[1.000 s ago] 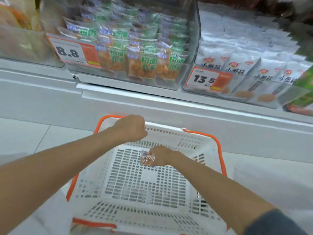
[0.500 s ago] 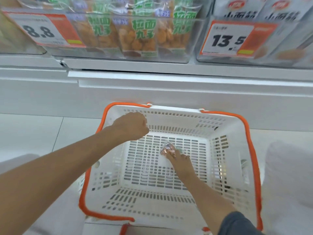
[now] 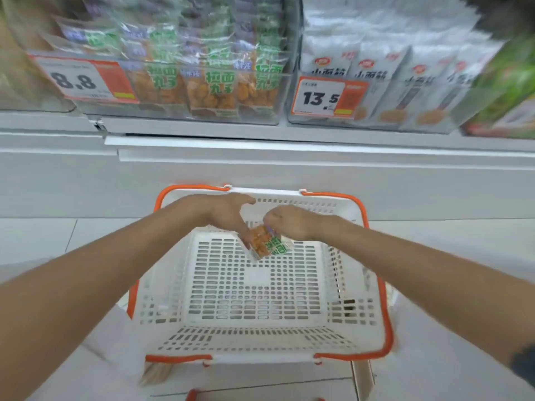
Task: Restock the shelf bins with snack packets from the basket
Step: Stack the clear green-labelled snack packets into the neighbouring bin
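STOCKING UP: A person's right hand [image 3: 289, 224] grips a snack packet [image 3: 267, 243] by its upper end, fingers curled round it, above the far end of a white basket [image 3: 386, 302] with an orange rim. The left hand [image 3: 228, 217] meets it from the other side. Its fingers reach down straight and touch the packet's left edge, and its thumb is spread wide toward the basket's far wall. The packet, clear with orange snacks and green lettering, hangs tilted between the two hands, off the basket's slotted bottom.

The basket stands on a pale tiled floor [image 3: 43, 238] before a white shelf [image 3: 289, 134], whose front panel rises between the basket and the bins. At the shelf's front edge, above the hands, a clear bin [image 3: 269, 117] holds upright rows of matching green-and-orange packets [image 3: 215, 91] behind a price tag [image 3: 84, 79] reading 8.8. Just beside it to the right, a second bin [image 3: 376, 123] holds white packets [image 3: 373, 68] behind a tag [image 3: 327, 96] reading 13.5. Both forearms reach in over the basket's near corners.
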Demonstrator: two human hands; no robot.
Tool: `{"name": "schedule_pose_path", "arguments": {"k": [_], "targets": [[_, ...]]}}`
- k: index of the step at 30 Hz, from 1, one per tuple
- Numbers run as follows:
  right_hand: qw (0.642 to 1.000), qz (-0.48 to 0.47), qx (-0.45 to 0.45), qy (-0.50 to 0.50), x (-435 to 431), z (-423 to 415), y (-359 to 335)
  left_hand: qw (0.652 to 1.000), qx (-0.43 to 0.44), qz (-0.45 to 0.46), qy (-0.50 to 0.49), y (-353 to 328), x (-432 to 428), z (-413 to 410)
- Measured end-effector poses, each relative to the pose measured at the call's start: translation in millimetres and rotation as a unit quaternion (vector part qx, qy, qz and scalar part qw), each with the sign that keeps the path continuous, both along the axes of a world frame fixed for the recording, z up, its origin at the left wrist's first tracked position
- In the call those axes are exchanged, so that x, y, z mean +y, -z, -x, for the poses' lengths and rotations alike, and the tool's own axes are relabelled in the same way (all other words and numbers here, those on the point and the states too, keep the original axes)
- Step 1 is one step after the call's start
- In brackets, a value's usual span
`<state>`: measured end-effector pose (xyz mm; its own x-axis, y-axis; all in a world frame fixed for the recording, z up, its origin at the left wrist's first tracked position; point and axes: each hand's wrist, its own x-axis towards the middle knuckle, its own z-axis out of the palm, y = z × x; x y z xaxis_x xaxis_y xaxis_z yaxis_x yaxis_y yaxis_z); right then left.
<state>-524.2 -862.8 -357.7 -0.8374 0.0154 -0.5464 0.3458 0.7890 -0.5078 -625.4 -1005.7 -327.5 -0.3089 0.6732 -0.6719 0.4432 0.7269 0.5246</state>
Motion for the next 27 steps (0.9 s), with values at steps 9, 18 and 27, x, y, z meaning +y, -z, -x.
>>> {"name": "schedule_pose_path", "arguments": {"k": [9, 18, 27], "targets": [[0.962, 0.088, 0.244, 0.087, 7.5, -4.8, -93.7, 0.959, -0.114, -0.231, -0.117, -46.3, -9.2, -13.3], [0.944, 0.149, 0.267, 0.119, 26.7, 11.0, -135.1, 0.914, -0.133, -0.331, -0.192, -78.7, -1.3, -18.2], [0.91, 0.06, 0.39, 0.129, 48.4, 29.9, -175.2, 0.848, -0.003, -0.453, -0.274, -106.5, 5.7, 21.2]]}}
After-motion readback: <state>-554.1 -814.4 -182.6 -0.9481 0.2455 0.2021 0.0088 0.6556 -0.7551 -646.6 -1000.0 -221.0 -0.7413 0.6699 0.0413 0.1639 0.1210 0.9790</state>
